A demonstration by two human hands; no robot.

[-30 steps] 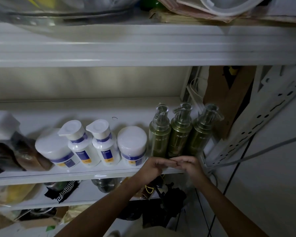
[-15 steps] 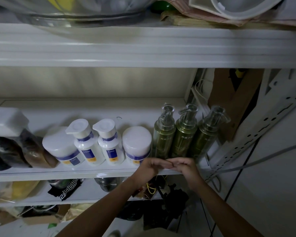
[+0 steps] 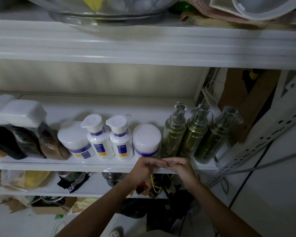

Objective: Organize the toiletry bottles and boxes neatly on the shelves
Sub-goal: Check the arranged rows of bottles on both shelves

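— So, how far along is the tidying?

— Nearly done on the middle shelf (image 3: 58,165), I'd say. Three green pump bottles (image 3: 194,134) stand upright, side by side, at its right end. Left of them come a white jar (image 3: 146,139), a pair of white bottles (image 3: 99,139), then a second white jar (image 3: 74,142).

— And the hands?

— The left hand (image 3: 144,165) and right hand (image 3: 179,166) meet at the shelf's front edge, just below the first jar and the nearest green bottle. Their fingers are bent, with the tips touching each other. Neither grips a bottle. Whether something small is pinched between them, I cannot tell.

— Next move?

— Probably a last nudge to the row, or a reach for another item. Either needs care, since those tall, narrow pump bottles look easy to topple.
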